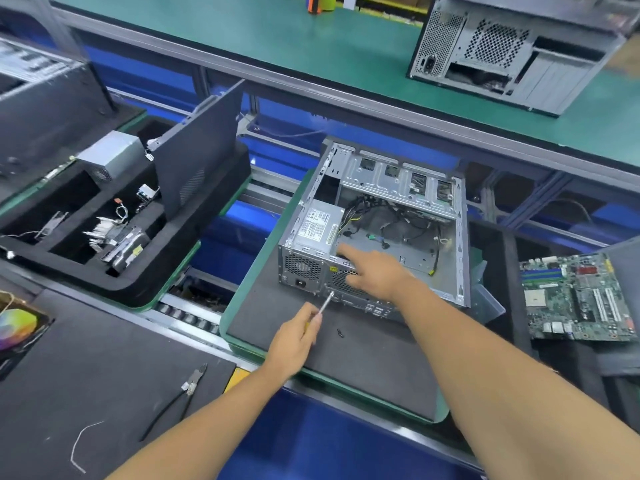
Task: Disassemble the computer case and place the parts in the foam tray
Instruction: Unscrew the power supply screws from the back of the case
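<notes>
Your left hand [297,336] pinched one screwdriver [325,304], its tip against the rear panel of the computer case [381,223]. Your right hand [372,270] lay on the case's rear edge, forefinger stretched out, the other fingers loosely curled, holding nothing. The case — one, grey metal, side panel off — lay on a dark mat [277,317], its interior showing one power supply [317,228] and loose black cables. One small black screw [340,332] lay on the mat. To the left: one foam tray [145,282] with removed parts. To the right: one motherboard [573,299]. Near left — one pair of cutters [180,398].
</notes>
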`<state>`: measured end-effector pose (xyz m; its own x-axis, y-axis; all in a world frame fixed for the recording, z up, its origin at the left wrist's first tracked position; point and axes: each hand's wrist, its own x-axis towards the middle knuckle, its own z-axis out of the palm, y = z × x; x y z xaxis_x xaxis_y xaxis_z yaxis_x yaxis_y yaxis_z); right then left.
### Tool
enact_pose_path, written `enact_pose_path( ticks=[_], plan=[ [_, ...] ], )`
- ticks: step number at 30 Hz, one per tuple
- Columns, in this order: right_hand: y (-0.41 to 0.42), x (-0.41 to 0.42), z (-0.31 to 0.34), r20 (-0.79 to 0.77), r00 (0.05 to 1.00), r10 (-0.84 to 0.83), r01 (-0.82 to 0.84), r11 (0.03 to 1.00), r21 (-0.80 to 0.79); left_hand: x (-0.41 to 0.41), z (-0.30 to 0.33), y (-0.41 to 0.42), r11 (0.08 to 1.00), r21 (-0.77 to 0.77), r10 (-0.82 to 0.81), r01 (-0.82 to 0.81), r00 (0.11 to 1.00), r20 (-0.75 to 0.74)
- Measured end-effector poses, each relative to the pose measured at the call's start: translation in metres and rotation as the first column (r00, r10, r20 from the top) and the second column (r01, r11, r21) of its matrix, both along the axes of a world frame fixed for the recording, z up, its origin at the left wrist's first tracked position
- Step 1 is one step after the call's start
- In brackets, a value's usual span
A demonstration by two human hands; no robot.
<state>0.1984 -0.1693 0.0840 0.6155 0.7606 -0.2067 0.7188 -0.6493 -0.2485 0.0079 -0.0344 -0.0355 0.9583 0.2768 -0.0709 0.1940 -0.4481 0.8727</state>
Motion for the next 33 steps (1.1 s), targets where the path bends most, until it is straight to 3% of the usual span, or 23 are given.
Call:
enact_pose_path(
  ticks=[8,20,25,33],
  plan=[
    [-0.001,0.0,0.002,-0.018,1.0,-0.003,0.003,1.0,-0.005,0.008,-0.004,-0.002,0.993,-0.07,0.095,-0.099,0.994,-0.06],
    [0.001,-0.001,0.002,-0.002,1.0,0.0,0.0,1.0,-0.022,0.014,-0.004,-0.003,0.996,-0.016,0.088,-0.091,0.987,-0.132],
    [0.001,-0.002,0.002,0.005,1.0,0.001,-0.001,1.0,-0.022,0.015,0.003,0.0,0.992,-0.107,0.046,-0.065,0.984,-0.172],
    [0.001,-0.004,0.005,0.008,1.0,-0.003,0.003,1.0,-0.02,0.011,0.015,-0.028,0.948,0.273,0.212,-0.163,0.964,-0.163]
  ],
)
